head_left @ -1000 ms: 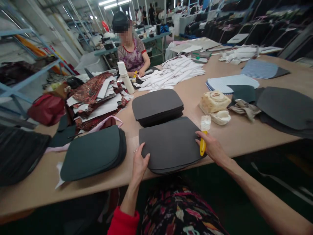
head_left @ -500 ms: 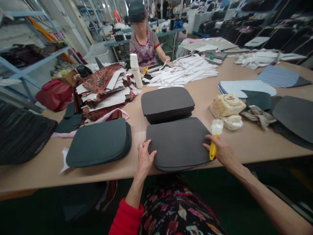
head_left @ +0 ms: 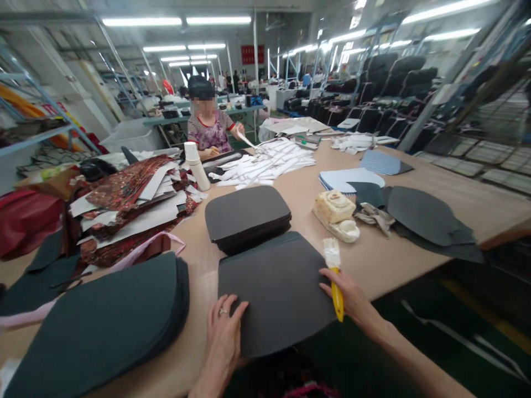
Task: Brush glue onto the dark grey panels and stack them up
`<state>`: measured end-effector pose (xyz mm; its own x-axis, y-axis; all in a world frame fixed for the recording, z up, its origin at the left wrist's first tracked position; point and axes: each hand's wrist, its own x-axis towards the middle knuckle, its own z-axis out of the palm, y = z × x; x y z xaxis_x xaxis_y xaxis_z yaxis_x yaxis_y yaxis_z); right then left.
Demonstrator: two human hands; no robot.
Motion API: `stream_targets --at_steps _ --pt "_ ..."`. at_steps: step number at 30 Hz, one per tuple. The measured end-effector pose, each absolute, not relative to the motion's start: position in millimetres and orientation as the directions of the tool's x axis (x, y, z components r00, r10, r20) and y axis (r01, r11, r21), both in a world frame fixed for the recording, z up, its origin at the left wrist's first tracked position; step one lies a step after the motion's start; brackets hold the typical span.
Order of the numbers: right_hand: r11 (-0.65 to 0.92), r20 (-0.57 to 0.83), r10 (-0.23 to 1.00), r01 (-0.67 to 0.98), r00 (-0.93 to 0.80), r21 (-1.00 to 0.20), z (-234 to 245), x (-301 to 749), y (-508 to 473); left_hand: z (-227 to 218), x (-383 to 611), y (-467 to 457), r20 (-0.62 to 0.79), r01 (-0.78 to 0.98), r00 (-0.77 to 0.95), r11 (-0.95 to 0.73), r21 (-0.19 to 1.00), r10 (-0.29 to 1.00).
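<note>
My left hand (head_left: pixel 224 340) lies with fingers flat on the left near corner of a dark grey foam panel (head_left: pixel 276 287) at the table's front edge. At the panel's right edge, my right hand (head_left: pixel 350 293) is closed on a yellow-handled brush (head_left: pixel 335 279) whose white bristles point away from me. A stack of the same dark panels (head_left: pixel 246 216) sits just behind. A thicker pile of dark green panels (head_left: pixel 103 326) lies to my left.
A glue-crusted container (head_left: pixel 335 213) and rags (head_left: pixel 375 215) sit right of the stack. Patterned fabric and white card pieces (head_left: pixel 128 202) are heaped at left. A person (head_left: pixel 207 130) sits across the table (head_left: pixel 418 260) handling white strips (head_left: pixel 269 163), beside a white bottle (head_left: pixel 196 166).
The view has lifted and shifted, showing more of the hall. Both hands keep their hold at the panel's edges. The person opposite has raised a white strip.
</note>
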<state>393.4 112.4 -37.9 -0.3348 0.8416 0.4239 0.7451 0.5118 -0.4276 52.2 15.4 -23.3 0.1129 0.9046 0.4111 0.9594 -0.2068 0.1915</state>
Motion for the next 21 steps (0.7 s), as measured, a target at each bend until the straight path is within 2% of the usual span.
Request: stream_targets --at_steps 4,9,12,14,19,21 --pt "0.503 0.442 0.846 0.718 -0.297 -0.480 -34 397 107 -26 61 20 0.461 0.963 0.110 -0.209 0.168 0.881" --pt "0.506 0.489 0.837 0.687 -0.245 -0.521 -35 397 113 -16 65 35 0.334 0.938 0.294 -0.337 0.077 0.896" --pt "0.505 0.473 0.840 0.702 -0.265 -0.503 -37 399 118 -10 66 48 0.282 0.940 0.311 -0.337 0.048 0.908" --pt "0.521 0.481 0.829 0.705 -0.285 -0.480 -37 400 121 -3 76 65 0.258 0.943 0.283 -0.317 0.098 0.924" --pt "0.568 0.517 0.791 0.707 -0.327 -0.422 -33 402 126 20 149 142 0.227 0.872 0.269 -0.337 0.355 0.936" --pt "0.586 0.531 0.775 0.705 -0.342 -0.400 -34 403 129 21 179 175 0.208 0.855 0.260 -0.325 0.405 0.943"
